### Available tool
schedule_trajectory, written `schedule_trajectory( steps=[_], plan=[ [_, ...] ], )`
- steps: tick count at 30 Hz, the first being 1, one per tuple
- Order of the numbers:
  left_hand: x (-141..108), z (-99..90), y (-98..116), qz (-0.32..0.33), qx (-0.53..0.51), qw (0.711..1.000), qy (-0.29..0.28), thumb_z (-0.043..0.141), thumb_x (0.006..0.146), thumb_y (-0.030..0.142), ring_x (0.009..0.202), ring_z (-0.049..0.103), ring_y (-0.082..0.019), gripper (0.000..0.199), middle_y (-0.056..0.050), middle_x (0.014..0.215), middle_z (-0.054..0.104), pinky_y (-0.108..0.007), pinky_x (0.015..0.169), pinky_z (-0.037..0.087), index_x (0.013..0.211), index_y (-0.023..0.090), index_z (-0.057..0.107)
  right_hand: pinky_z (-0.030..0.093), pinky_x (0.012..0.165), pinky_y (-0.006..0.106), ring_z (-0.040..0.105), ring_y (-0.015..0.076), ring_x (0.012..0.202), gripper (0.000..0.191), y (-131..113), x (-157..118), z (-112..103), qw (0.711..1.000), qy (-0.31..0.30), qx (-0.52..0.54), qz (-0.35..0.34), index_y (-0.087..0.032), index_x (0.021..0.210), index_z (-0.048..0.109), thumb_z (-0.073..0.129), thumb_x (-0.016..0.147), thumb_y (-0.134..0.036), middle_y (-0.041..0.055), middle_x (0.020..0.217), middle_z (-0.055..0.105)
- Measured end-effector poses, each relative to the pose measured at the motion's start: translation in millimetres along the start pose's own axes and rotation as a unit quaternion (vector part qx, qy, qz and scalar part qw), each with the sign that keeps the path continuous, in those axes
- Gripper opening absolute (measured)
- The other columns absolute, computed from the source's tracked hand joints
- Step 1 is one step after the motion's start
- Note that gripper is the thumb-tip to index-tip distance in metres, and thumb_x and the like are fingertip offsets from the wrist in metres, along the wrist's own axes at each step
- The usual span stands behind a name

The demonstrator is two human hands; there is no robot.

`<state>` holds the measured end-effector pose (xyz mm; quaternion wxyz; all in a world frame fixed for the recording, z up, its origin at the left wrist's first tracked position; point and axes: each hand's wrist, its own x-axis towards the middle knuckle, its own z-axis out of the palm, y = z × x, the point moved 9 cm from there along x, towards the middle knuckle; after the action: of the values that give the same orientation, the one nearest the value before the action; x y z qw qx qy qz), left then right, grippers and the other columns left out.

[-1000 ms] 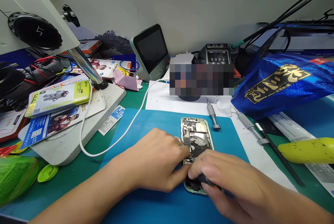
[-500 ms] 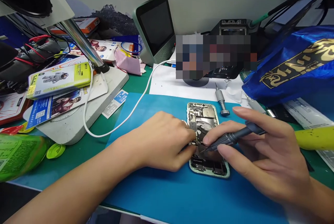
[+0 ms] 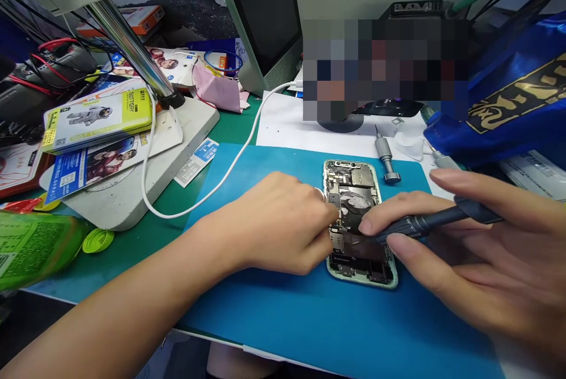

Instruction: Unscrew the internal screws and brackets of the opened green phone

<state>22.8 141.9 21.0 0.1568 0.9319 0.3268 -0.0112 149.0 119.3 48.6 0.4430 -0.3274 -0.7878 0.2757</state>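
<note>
An opened smartphone [image 3: 360, 196] with a pale green frame lies on the blue mat, its circuit board and dark battery area exposed. My left hand [image 3: 287, 223] is closed at the phone's left edge, with curled fingertips against the board side. Whether something small is pinched there is hidden. In my right hand [image 3: 477, 249] is a dark grey screwdriver [image 3: 424, 223], gripped between thumb and fingers and slanting down to the left. Its thin tip is over the lower middle of the phone; contact cannot be made out.
Another small screwdriver [image 3: 385, 155] lies beyond the phone. A white cable [image 3: 234, 175] curves across the mat's left side. At left are a stand base [image 3: 194, 131], a battery box [image 3: 99, 117] and a green packet [image 3: 39, 249]. A display [image 3: 269, 19] and blue bag [image 3: 517, 102] stand behind.
The view has shifted a little. My left fingers have drawn slightly back to the left, uncovering a metal part on the phone. The screwdriver tip has moved slightly right over the phone.
</note>
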Motion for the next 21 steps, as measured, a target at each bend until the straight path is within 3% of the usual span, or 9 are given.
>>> schedule_trajectory(
  steps=[6, 15, 21],
  plan=[
    [-1, 0.3, -1, -0.006, 0.008, 1.000, 0.001, 0.052, 0.093, 0.026, 0.056, 0.051, -0.015, 0.023, -0.001, 0.068, 0.061, -0.036, 0.053, 0.019, 0.071, 0.019, 0.053, 0.065, 0.075, 0.022, 0.076, 0.0128, 0.092, 0.073, 3, 2, 2, 1.000, -0.014, -0.023, -0.015, -0.039, 0.155, 0.044, 0.065, 0.093, -0.007, -0.0007, 0.105, 0.071],
    [1, -0.2, -1, -0.001, 0.008, 1.000, 0.002, 0.050, 0.091, 0.026, 0.056, 0.048, -0.014, 0.021, -0.001, 0.069, 0.060, -0.036, 0.053, 0.018, 0.071, 0.020, 0.049, 0.066, 0.079, 0.023, 0.076, 0.0133, 0.100, 0.075, 11, 0, 7, 0.999, -0.041, -0.006, -0.010, -0.041, 0.156, 0.042, 0.066, 0.094, -0.007, 0.0030, 0.136, 0.065],
    [-2, -2.8, -2, -0.004, 0.011, 1.000, 0.009, 0.049, 0.091, 0.025, 0.055, 0.043, -0.014, 0.020, 0.000, 0.069, 0.058, -0.035, 0.054, 0.016, 0.072, 0.019, 0.051, 0.066, 0.078, 0.021, 0.076, 0.0128, 0.096, 0.070, 7, 1, 8, 1.000, -0.029, -0.010, 0.000, -0.039, 0.153, 0.046, 0.067, 0.094, -0.009, 0.0008, 0.117, 0.071]
  ],
)
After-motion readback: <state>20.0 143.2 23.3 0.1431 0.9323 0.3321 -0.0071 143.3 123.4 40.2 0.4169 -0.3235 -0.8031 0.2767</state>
